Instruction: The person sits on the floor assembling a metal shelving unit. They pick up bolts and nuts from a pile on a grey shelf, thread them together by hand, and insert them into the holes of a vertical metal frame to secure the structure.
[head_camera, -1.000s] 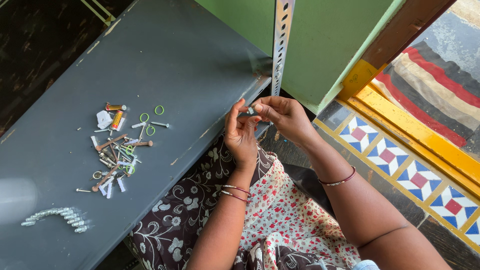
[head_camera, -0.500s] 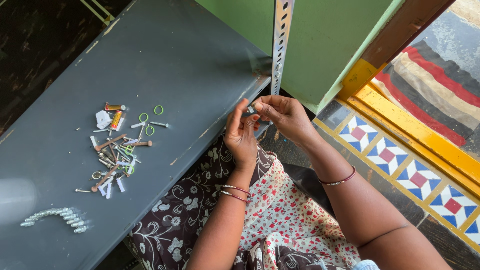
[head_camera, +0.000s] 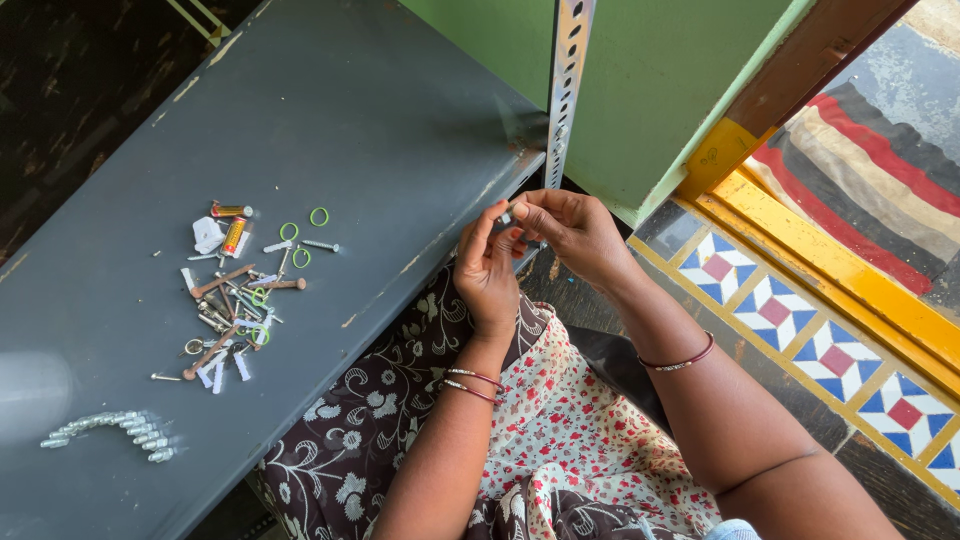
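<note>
Both hands have drawn slightly closer since a second ago. Left hand (head_camera: 487, 270) and right hand (head_camera: 566, 232) pinch one small pale fastener (head_camera: 508, 209), possibly a screw, fingertips closed on it just past the front edge of the grey shelf (head_camera: 340, 110), beside the perforated upright (head_camera: 562, 80). Loose hardware (head_camera: 235, 295) lies well apart, with bare shelf between.

A grey metal shelf (head_camera: 380, 130) carries scattered screws (head_camera: 235, 300) and a row of plugs (head_camera: 105, 430).
</note>
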